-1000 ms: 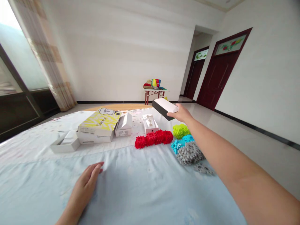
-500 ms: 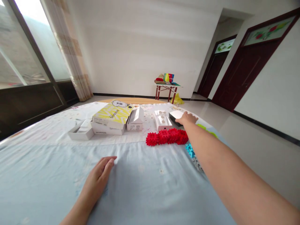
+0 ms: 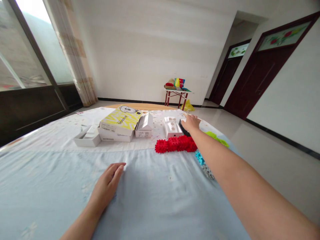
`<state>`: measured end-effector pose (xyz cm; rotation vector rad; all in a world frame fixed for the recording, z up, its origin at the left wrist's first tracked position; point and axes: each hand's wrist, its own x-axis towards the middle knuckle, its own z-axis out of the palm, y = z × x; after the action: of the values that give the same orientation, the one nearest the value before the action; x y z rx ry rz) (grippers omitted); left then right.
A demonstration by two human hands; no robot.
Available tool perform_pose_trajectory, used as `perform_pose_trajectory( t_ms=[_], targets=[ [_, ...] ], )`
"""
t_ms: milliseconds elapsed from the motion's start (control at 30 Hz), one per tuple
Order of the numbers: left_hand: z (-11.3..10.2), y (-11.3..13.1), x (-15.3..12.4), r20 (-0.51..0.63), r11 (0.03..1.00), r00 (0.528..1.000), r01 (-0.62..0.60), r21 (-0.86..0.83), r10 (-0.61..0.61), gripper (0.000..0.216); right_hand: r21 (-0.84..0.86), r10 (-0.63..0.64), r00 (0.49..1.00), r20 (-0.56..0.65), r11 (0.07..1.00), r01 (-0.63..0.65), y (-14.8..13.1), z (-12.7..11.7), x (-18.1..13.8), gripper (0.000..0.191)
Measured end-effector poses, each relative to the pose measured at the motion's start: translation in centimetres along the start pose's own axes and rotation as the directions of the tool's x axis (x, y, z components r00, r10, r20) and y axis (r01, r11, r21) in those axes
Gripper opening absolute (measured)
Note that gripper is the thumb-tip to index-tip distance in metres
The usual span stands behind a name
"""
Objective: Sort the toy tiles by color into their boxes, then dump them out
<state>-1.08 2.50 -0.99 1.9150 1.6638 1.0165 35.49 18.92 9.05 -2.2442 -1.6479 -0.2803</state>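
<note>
Head view: the right hand [image 3: 191, 123] has lowered the dark box [image 3: 183, 129] from midair to the cloth's [image 3: 150, 193] far right, just beside the white box [image 3: 172, 128] — placing looks nearly done. Whether its bent fingers grip, I cannot tell; the left hand [image 3: 107, 178] rests near, loosely extended — empty.

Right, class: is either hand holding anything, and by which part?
The left hand holds nothing; the right hand covers much of the black box, so any grip cannot be told.
</note>
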Motion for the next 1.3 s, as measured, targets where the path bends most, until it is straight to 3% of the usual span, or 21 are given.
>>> perform_pose_trajectory(
  t_ms=[100, 167, 300, 433, 633, 833, 1033, 1167, 1300],
  targets=[
    [0.1, -0.4, 0.2, 0.001, 1.000, 1.000, -0.001, 0.009, 0.001, 0.045, 0.156, -0.197, 0.980, -0.020, 0.968, 0.197, -3.5, -0.5, -3.0, 0.035],
    [0.2, -0.8, 0.4, -0.001, 1.000, 1.000, -0.006, 0.024, 0.006, 0.045, 0.246, -0.375, 0.926, -0.044, 0.894, 0.374, -6.0, -0.5, -5.6, 0.036],
    [0.4, -1.5, 0.9, 0.006, 0.999, 1.000, -0.024, 0.045, 0.024, 0.046, 0.263, -0.496, 0.868, -0.008, 0.836, 0.480, -9.6, -0.2, -9.8, 0.032],
    [0.5, -1.6, 1.0, -0.003, 0.998, 0.999, -0.045, 0.042, 0.045, 0.045, 0.243, -0.425, 0.903, 0.063, 0.884, 0.399, -9.6, 0.3, -9.9, 0.036],
    [0.5, -0.8, 0.7, 0.018, 0.998, 0.998, -0.054, 0.032, 0.054, 0.044, 0.163, -0.157, 0.977, 0.141, 0.978, 0.134, -6.2, 0.6, -5.7, 0.042],
    [0.4, 0.1, 0.4, 0.019, 0.999, 0.999, -0.047, 0.027, 0.047, 0.042, 0.106, -0.012, 0.987, 0.162, 0.994, -0.005, -4.6, 1.6, -4.1, 0.039],
    [0.4, 0.6, 0.0, 0.017, 0.997, 0.998, -0.055, 0.046, 0.054, 0.040, 0.184, -0.134, 0.982, 0.135, 0.977, 0.108, -7.4, 2.1, -5.0, 0.038],
    [0.5, 0.8, 0.0, 0.006, 0.997, 0.999, -0.051, 0.062, 0.051, 0.040, 0.339, -0.293, 0.948, 0.126, 0.911, 0.236, -11.8, 1.8, -6.3, 0.032],
    [0.5, 1.0, 0.0, 0.016, 0.997, 0.998, -0.055, 0.055, 0.054, 0.040, 0.453, -0.369, 0.911, 0.183, 0.854, 0.255, -16.7, 2.1, -8.4, 0.029]
  ],
)
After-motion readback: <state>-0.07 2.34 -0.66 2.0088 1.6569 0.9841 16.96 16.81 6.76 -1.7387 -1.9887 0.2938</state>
